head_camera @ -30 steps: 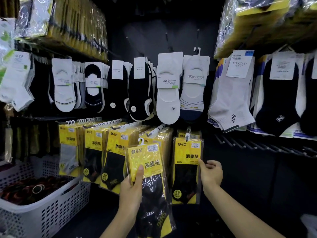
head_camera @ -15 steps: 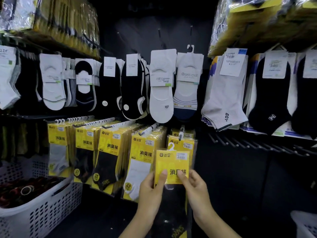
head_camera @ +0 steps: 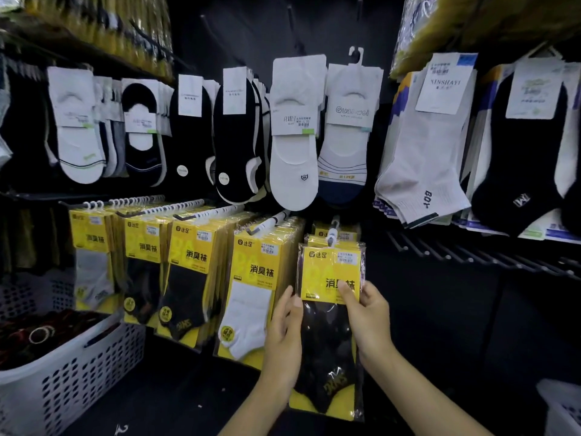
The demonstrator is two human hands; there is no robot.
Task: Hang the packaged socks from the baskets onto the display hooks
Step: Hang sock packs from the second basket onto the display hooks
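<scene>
Lettering on the yellow card of the sock pack (head_camera: 327, 269) at lower centre read 消臭袜 in black. It had 达足 at its top left and a white price sticker (head_camera: 347, 258), too small to read, at its top right. The black sock inside carried yellow letters too blurred to read. The left hand (head_camera: 283, 341) pinched the pack's left edge, thumb on the front, and the right hand (head_camera: 366, 319) pinched its right edge the same way. Together they held it upright with its white hanger at the tip of the hook (head_camera: 334, 228); whether it was threaded on could not be told. Four more stacks (head_camera: 188, 253) of the same yellow packs hung to its left, making five in that row. Above them, six fronts of low-cut socks (head_camera: 292, 165) hung on the black back wall (head_camera: 251, 33), one card (head_camera: 347, 111) marked Guan wei. At the upper right a label (head_camera: 446, 83) read XINSHAYI over a grey sock (head_camera: 418, 171) marked BOY. Black metal prongs (head_camera: 465, 253) ran along the right side. Two white perforated baskets (head_camera: 72, 372) stood on the dark floor (head_camera: 176, 388), one at lower left with dark goods in it, one just showing at the lower right corner.
</scene>
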